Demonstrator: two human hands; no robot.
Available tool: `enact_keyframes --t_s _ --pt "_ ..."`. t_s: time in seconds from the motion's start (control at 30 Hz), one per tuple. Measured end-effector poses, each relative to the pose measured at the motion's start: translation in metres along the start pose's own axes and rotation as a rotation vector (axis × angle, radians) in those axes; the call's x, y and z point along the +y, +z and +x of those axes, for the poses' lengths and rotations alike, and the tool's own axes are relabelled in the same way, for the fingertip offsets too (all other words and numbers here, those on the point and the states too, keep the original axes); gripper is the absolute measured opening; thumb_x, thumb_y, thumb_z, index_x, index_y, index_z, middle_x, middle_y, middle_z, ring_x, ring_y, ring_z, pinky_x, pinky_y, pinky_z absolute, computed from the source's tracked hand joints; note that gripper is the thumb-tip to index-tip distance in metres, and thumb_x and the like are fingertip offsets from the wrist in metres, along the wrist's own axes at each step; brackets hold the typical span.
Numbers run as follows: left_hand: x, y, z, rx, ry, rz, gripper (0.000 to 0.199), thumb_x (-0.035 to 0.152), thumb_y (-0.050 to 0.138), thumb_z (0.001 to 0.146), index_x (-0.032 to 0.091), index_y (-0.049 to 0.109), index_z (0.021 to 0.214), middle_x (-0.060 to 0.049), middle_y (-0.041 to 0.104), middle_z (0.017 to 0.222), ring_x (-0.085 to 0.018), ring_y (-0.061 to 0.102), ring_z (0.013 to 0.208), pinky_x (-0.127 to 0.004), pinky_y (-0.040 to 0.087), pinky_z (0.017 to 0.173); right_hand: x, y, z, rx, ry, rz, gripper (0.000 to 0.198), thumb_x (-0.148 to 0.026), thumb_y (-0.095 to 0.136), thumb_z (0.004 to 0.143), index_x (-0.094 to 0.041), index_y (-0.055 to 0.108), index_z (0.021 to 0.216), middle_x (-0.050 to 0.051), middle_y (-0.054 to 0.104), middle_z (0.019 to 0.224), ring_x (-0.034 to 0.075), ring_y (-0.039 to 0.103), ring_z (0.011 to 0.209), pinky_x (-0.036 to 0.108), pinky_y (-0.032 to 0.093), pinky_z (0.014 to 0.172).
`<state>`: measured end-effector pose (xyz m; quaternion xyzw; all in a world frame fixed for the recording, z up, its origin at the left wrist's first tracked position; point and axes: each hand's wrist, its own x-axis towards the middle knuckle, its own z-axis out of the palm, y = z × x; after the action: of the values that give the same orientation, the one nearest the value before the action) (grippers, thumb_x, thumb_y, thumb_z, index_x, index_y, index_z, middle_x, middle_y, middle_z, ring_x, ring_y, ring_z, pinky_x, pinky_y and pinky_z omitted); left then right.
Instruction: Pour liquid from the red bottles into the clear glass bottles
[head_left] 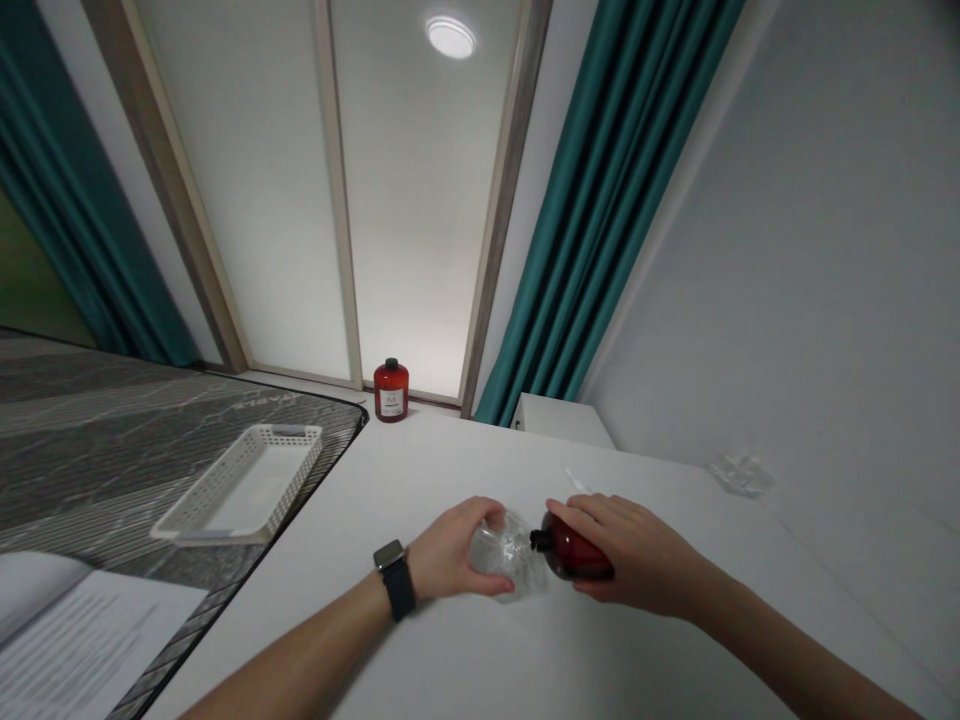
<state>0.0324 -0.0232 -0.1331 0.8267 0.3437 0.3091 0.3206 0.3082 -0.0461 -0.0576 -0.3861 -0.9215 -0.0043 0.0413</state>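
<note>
My left hand [465,550], with a dark watch on its wrist, is wrapped round a clear, see-through container [506,545] on the white table [420,660]. Its exact shape is hard to make out. In my right hand [626,550] lies a dark red bottle [574,550], tilted onto its side. The bottle's black neck points left at the clear container, close to its top. Whether any liquid flows between them I cannot tell. Behind my right hand, a thin whitish strip [576,481] lies on the table.
Toward the table's far edge stands a red bottle [391,390] with a black cap and white label. A white perforated basket [247,485] and an open booklet [97,640] rest on the grey striped surface at left. Crumpled clear plastic [741,473] lies at the right, by the wall.
</note>
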Motion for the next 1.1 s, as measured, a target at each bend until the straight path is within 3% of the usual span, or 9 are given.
enact_keyframes --t_s 1.1 --pt "0.002 0.006 -0.002 0.106 -0.014 -0.099 0.061 0.030 0.087 0.058 0.019 0.055 0.108 -0.004 0.065 0.103 -0.023 0.062 0.093 -0.036 0.049 0.086 -0.002 -0.015 0.006 -0.019 -0.002 -0.030 0.078 -0.026 0.074 0.070 -0.024 0.042 0.140 0.013 0.063 0.128 0.031 0.063 0.108 0.046 0.051 0.087"
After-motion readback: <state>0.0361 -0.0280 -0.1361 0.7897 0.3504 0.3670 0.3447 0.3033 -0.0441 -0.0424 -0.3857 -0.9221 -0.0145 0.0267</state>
